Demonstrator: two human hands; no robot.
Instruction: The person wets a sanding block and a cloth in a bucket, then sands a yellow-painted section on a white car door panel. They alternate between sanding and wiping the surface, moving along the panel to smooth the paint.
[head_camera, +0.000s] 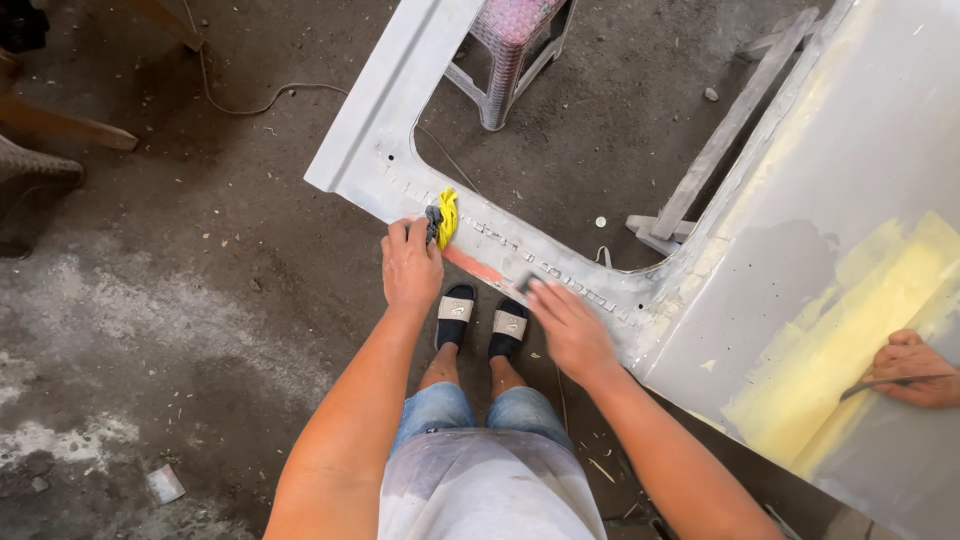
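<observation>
A large grey primed sheet-metal body panel (560, 262), with a wide cut-out opening, was laid low over the dusty concrete floor (200, 300). The left hand (410, 265) was rested on the panel's lower rail, its fingers curled around a crumpled yellow cloth with a dark grey part (442, 216), which was gripped against the metal at the fingertips. The right hand (570, 325) was pressed flat on the same rail further along, the fingers held together over a small dark sanding piece (527, 283) that was mostly hidden beneath them. Between the two hands a reddish-orange patch (472, 265) was seen on the rail. Black sandals with pale straps (482, 318) were worn just below the rail. A pink and grey plastic stool (508, 50) was stood inside the opening. At the right edge, another person's hand (915, 370) was held against a pale yellow filler area (850, 340), a thin metal blade (880, 383) being gripped in it.
</observation>
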